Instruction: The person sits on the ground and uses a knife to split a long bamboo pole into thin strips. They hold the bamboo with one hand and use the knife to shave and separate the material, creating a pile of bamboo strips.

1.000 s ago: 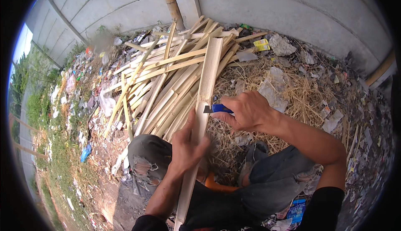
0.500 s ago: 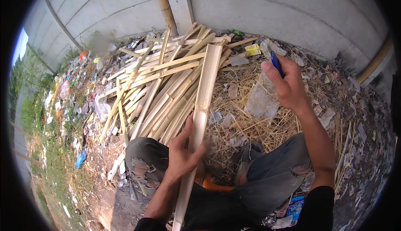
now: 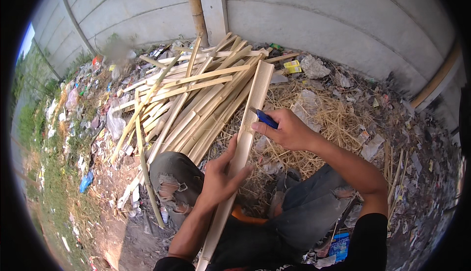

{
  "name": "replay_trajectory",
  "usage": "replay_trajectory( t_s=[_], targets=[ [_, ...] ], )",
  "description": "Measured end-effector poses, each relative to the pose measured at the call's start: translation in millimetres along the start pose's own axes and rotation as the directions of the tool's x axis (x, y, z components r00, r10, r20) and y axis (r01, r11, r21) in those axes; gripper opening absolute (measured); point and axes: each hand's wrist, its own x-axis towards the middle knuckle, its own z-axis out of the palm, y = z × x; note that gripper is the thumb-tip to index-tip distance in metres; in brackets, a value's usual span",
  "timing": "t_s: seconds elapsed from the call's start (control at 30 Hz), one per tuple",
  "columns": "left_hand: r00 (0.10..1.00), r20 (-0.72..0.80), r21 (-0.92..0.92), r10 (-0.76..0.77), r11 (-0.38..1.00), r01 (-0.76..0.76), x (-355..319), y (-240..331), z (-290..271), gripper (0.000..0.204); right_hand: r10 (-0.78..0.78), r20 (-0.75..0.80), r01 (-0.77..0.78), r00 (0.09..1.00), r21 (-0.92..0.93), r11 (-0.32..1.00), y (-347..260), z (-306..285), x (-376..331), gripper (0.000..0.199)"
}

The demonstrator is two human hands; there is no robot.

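Between the spread thumb and forefinger of the left hand (image 3: 216, 180), seen from the head camera, runs a long, pale, trough-shaped bamboo strip (image 3: 258, 87). That hand's fingers have hold of it, parted across its width, forefinger along the left edge and thumb reaching over toward the right. Beyond the fingertips the strip slants up and away; below the palm it runs back beside the person's body, its near end cut off at the lower edge.

Farther along the strip, the right hand (image 3: 290, 130) is closed around a blue-handled knife (image 3: 267, 119), thumb tip close to the strip's right edge. The short blade points left past these fingers, over the hollow face; whether it touches is hard to make out. Most of the knife's handle is covered by the palm, and the left hand's other fingers are largely hidden.

Ahead and left of the left fingers lies a heap of pale split bamboo pieces (image 3: 196, 109). Below them, an orange object (image 3: 245, 216) is too covered to identify.
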Motion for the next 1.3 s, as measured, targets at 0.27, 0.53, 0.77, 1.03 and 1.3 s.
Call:
replay_trajectory(
  t_s=[0.27,0.53,0.77,1.03,1.3],
  targets=[
    [0.975,-0.021,-0.086,0.222,0.971,-0.223,-10.1,-0.4,3.6,0.085,-0.061,-0.156,0.076,0.986,0.089,0.993,-22.8,-6.9,-25.8,0.041],
    [0.976,0.164,-0.109,0.143,0.986,-0.126,-49.5,12.1,4.2,0.082,-0.047,-0.635,0.064,0.771,0.004,0.998,-39.3,-40.6,-47.1,0.047],
    [0.932,-0.04,-0.039,0.36,0.932,-0.361,-82.7,-6.5,8.8,0.074,-0.101,-0.472,0.04,0.876,-0.139,0.99,-61.7,11.0,-91.2,0.039],
    [0.931,-0.012,0.17,0.366,0.918,-0.359,-116.7,-3.6,7.8,0.078,-0.081,-0.529,0.05,0.845,-0.072,0.996,-79.9,43.0,-119.7,0.028],
    [0.922,-0.031,0.008,0.385,0.923,-0.385,-132.5,-17.8,18.2,0.073,-0.05,-0.373,-0.007,0.927,-0.148,0.989,-97.7,45.7,-162.8,0.04]
  ],
)
